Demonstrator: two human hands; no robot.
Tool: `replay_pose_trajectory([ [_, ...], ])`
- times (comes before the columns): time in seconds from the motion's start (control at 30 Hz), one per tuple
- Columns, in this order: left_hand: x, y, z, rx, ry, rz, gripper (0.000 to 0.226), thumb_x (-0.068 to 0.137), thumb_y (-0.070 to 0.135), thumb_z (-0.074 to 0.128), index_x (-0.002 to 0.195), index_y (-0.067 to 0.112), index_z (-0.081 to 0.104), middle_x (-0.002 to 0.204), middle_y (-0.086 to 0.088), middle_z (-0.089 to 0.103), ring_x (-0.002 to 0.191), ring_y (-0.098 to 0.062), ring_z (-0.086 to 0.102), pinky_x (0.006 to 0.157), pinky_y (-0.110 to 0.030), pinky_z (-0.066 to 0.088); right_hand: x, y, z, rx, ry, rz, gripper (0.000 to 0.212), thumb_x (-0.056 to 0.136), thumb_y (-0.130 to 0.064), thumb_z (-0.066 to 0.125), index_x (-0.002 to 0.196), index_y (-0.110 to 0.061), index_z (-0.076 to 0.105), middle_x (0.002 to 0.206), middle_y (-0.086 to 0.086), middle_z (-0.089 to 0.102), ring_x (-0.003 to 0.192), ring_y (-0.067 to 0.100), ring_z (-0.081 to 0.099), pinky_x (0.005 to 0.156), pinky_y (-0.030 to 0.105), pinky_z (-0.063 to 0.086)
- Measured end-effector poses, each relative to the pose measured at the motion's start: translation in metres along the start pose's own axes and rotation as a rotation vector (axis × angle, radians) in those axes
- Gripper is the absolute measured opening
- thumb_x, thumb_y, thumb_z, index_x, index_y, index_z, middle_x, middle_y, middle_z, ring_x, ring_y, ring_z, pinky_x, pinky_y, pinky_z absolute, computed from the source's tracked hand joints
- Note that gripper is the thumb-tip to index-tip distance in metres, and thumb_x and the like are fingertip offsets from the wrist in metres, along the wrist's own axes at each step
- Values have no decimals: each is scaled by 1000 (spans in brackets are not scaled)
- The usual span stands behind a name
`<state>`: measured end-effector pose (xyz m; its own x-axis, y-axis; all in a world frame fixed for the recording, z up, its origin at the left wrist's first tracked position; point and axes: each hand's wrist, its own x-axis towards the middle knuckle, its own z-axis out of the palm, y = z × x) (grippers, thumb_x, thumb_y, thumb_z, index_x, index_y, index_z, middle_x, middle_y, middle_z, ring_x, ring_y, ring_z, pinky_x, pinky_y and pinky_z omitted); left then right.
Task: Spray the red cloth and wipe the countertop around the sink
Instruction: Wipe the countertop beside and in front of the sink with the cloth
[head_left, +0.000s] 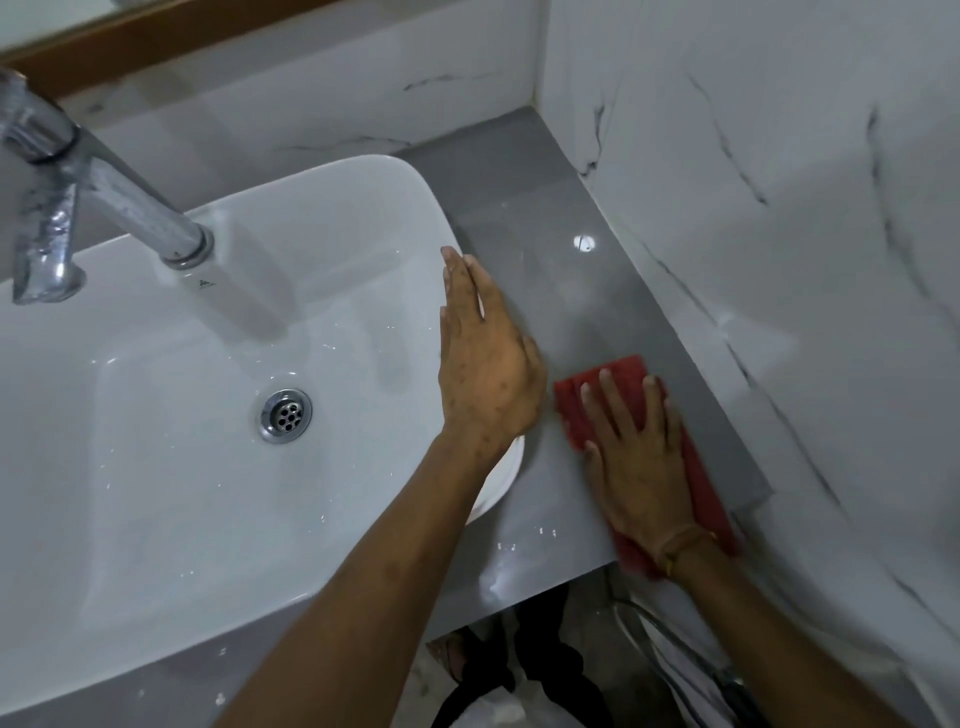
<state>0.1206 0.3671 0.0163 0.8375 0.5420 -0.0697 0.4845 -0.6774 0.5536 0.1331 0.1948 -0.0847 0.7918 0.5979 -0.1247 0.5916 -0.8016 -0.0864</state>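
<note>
Right hand (641, 457) flat, fingers spread, pressing red cloth (623, 379) onto grey table (545, 270). Left hand (485, 358) open, resting on sink (156, 415) rim.

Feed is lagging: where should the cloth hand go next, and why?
Probably push the right hand and flat red cloth forward along the grey countertop toward the back corner; that strip lies ahead, while the left hand rests on the white basin.

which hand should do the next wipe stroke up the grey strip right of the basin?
Right. The right hand lies flat on the red cloth, already on the grey countertop with unwiped strip ahead of it. The left hand rests empty on the sink rim, probably just bracing.
</note>
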Motion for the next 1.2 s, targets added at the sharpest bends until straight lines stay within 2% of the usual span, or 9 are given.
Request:
replay_pose_trajectory([
  [0.2, -1, -3, 0, 14, -5, 13, 71, 95, 14, 36, 149, 4, -9, 161, -13, -17, 149, -25, -12, 122, -42, 16, -63, -62, 34, -3, -105, -162, 79, 86, -49, 44, 149, -18, 8, 158, 14, -1, 140, 53, 9, 110, 65, 23],
  [0.37, -2, -1, -1, 14, -3, 18, 71, 93, 11, 35, 149, 1, -8, 161, -14, -16, 149, -24, -12, 123, -41, 12, -24, -19, 18, -19, -66, -106, 75, 85, -49, 43, 149, -26, 12, 159, 8, 12, 140, 47, 21, 109, 63, 26],
  [0.53, -2, -2, -2, 13, -7, 6, 72, 92, 10, 36, 149, 0, -7, 161, -15, -15, 149, -24, -11, 123, -40, 11, 25, 2, 1, 37, -50, 41, 63, 90, -38, 29, 148, -23, 11, 159, 9, 15, 141, 48, 14, 112, 62, 21],
  [0.8, 0, -2, -3, 39, -5, 1, 70, 94, 13, 35, 150, 1, -5, 161, -15, -14, 150, -26, -9, 122, -40, 16, -62, -82, 28, 38, -103, -97, 86, 81, -47, 54, 150, -21, 8, 159, 14, 6, 140, 54, 6, 111, 66, 18],
  [0.9, -1, -1, -4, 28, -13, 2, 70, 95, 14, 35, 150, 0, -6, 161, -16, -14, 150, -25, -10, 123, -39, 12, -95, -127, 30, 113, -163, -141, 93, 76, -50, 59, 149, -23, 8, 156, 12, 17, 137, 53, 18, 112, 66, 18],
  [0.97, -5, 1, -7, 40, -37, -3, 68, 98, 19, 33, 149, 1, -8, 160, -15, -16, 149, -25, -12, 123, -38, 7, -107, -149, 25, 159, -204, -122, 86, 80, -53, 52, 149, -23, 11, 155, 8, 27, 138, 47, 24, 114, 61, 19],
  [1.03, -15, 5, -12, 42, -54, 14, 65, 101, 27, 28, 150, 2, -8, 161, -13, -17, 148, -22, -16, 124, -37, 3, -112, -154, 20, 225, -236, -109, 71, 89, -55, 32, 149, -23, 12, 158, 6, 18, 143, 41, 9, 117, 56, 4],
  [1.1, -48, 1, -20, -14, 38, 125, 62, 101, 28, 30, 150, 0, 6, 162, -14, -3, 148, -15, -10, 123, -29, 4, -108, -138, 16, 406, -246, -43, 61, 93, -49, 22, 148, -23, 20, 158, 5, 19, 146, 33, 7, 118, 49, 2],
  [1.2, -144, -30, -27, -205, 199, 302, 43, 96, 18, 43, 138, 4, 45, 144, -11, 47, 137, -12, 36, 113, -20, 30, -98, -97, -6, 528, -25, 103, 47, 96, -34, 24, 135, -14, 39, 143, 9, 45, 134, 29, 37, 112, 48, 26],
])
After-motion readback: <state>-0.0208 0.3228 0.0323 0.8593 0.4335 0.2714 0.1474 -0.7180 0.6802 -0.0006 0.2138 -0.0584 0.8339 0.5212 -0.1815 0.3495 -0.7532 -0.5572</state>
